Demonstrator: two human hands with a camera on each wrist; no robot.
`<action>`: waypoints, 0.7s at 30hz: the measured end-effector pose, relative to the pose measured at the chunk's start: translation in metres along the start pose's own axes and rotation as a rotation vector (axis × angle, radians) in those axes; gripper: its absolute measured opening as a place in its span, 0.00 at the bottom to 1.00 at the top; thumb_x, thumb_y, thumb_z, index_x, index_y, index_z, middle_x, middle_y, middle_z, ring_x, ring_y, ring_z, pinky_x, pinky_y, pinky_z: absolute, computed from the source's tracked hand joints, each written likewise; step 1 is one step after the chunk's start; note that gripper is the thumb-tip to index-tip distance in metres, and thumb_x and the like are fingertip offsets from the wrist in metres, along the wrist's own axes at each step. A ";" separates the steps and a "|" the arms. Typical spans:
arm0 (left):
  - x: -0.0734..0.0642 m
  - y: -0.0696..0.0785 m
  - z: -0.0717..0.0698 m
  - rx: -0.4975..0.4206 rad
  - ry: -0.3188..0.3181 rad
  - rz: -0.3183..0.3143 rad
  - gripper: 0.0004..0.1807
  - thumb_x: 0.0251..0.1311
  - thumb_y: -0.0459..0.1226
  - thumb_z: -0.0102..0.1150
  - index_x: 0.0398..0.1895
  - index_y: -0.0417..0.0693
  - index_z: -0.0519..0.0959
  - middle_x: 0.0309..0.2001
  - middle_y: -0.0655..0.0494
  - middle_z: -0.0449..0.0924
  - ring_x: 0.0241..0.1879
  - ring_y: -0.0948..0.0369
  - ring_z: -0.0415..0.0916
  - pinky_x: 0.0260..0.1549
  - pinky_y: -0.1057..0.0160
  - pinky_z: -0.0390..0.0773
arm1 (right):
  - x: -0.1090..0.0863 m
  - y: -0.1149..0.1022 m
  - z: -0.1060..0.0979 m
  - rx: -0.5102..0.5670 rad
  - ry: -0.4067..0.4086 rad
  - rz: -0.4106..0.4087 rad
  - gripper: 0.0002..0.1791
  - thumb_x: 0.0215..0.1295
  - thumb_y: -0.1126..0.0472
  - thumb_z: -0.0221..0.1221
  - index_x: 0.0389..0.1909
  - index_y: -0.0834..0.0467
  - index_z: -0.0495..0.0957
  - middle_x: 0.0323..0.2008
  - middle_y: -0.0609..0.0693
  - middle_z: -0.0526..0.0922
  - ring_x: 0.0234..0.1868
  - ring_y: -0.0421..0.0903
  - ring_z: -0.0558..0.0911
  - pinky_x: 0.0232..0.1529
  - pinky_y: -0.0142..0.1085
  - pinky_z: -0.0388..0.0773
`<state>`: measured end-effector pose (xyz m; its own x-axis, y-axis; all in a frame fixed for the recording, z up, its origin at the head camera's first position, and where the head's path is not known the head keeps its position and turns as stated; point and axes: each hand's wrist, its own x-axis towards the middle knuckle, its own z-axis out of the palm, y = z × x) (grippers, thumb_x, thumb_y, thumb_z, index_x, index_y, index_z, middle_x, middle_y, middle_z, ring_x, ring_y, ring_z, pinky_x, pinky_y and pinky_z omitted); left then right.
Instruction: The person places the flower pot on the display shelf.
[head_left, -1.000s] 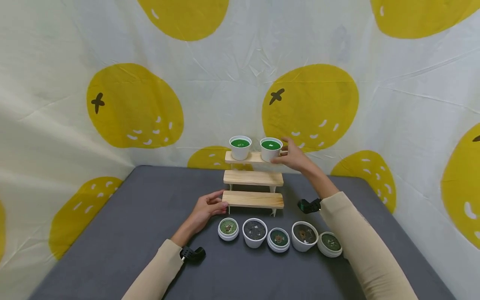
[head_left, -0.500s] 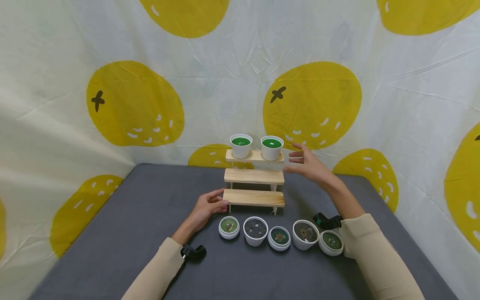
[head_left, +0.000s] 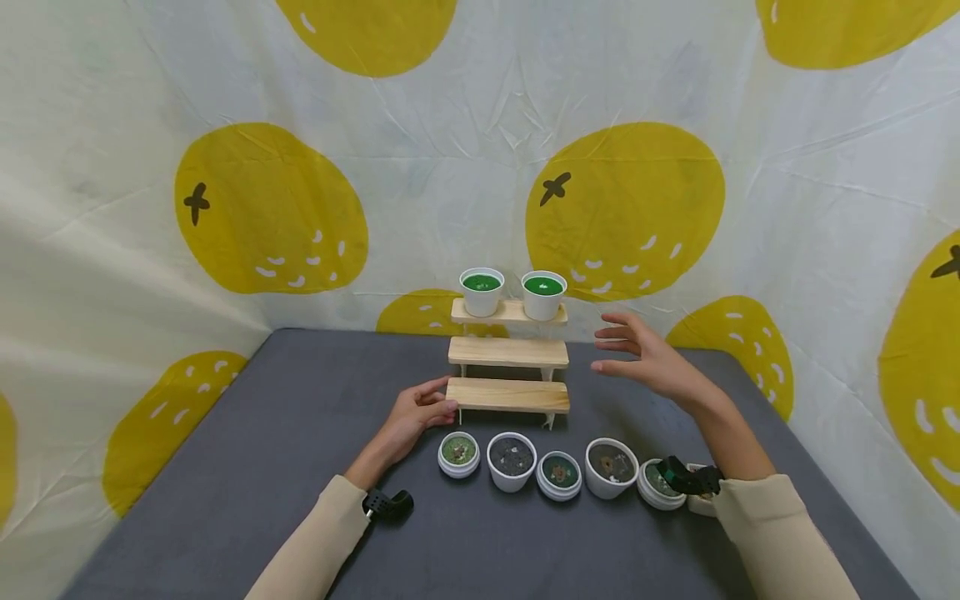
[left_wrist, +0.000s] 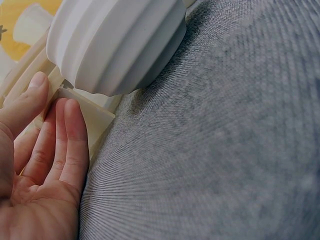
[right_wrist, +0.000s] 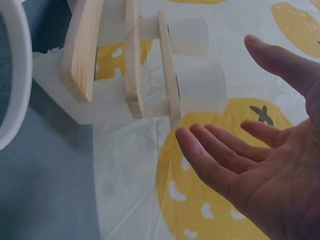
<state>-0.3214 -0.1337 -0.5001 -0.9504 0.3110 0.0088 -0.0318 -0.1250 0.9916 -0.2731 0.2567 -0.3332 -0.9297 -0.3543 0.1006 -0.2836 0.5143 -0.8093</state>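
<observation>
A stepped wooden display stand (head_left: pixel 507 393) with three tiers is on the grey table. My left hand (head_left: pixel 411 418) holds the left end of its lowest tier, thumb at the front edge; the left wrist view shows the fingers against the stand's side. Two white cups filled with green, a left cup (head_left: pixel 482 292) and a right cup (head_left: pixel 543 295), rest upright on the top tier. To the right of the stand my right hand (head_left: pixel 651 360) is in the air with fingers spread and nothing in them. In the right wrist view its fingertips are apart from the tiers.
In front of the stand, a row of several white pots holds a small green-topped pot (head_left: pixel 458 454), a dark-topped pot (head_left: pixel 512 462) and a brown-topped pot (head_left: pixel 611 468). A pale item (head_left: pixel 702 500) lies partly hidden beneath my right wrist. A fruit-print curtain (head_left: pixel 442 192) hangs behind the table.
My right hand has let go of the right cup on the top tier and drawn back to the right and downward. The left hand has stayed at the lowest tier.
</observation>
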 end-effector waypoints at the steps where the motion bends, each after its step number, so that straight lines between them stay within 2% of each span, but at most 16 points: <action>1: 0.000 0.000 0.000 0.000 -0.003 0.004 0.38 0.65 0.31 0.68 0.77 0.41 0.66 0.41 0.54 0.86 0.40 0.62 0.86 0.43 0.64 0.88 | -0.003 0.002 -0.001 0.001 -0.004 -0.007 0.47 0.71 0.58 0.65 0.81 0.61 0.47 0.75 0.69 0.63 0.74 0.70 0.65 0.68 0.67 0.71; 7: -0.004 0.000 -0.002 0.014 -0.001 -0.001 0.38 0.66 0.32 0.68 0.78 0.40 0.65 0.42 0.54 0.86 0.40 0.63 0.86 0.44 0.64 0.88 | -0.019 0.021 -0.004 0.003 -0.028 -0.026 0.44 0.72 0.58 0.65 0.80 0.61 0.51 0.73 0.68 0.66 0.73 0.69 0.67 0.65 0.63 0.75; 13: -0.006 -0.003 -0.003 0.012 0.013 0.010 0.38 0.65 0.32 0.69 0.77 0.42 0.65 0.43 0.52 0.86 0.42 0.62 0.87 0.46 0.62 0.88 | -0.030 0.035 -0.008 -0.014 -0.035 -0.046 0.42 0.72 0.59 0.64 0.79 0.61 0.53 0.72 0.69 0.68 0.70 0.70 0.71 0.58 0.42 0.83; 18: -0.002 -0.002 -0.001 0.010 -0.005 0.015 0.38 0.65 0.33 0.70 0.77 0.42 0.66 0.43 0.53 0.86 0.42 0.62 0.87 0.46 0.62 0.88 | -0.042 0.045 -0.014 -0.039 -0.032 -0.031 0.41 0.73 0.59 0.64 0.79 0.60 0.54 0.71 0.69 0.70 0.68 0.69 0.73 0.59 0.48 0.83; 21: -0.002 -0.001 0.000 0.014 -0.010 0.012 0.38 0.65 0.32 0.69 0.77 0.42 0.66 0.42 0.53 0.85 0.42 0.62 0.86 0.45 0.63 0.88 | -0.049 0.053 -0.018 -0.040 -0.039 -0.025 0.40 0.73 0.59 0.64 0.79 0.61 0.55 0.71 0.68 0.70 0.67 0.64 0.75 0.57 0.41 0.84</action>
<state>-0.3199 -0.1341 -0.5015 -0.9476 0.3188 0.0222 -0.0158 -0.1162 0.9931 -0.2464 0.3154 -0.3711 -0.9125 -0.3974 0.0968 -0.3164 0.5357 -0.7829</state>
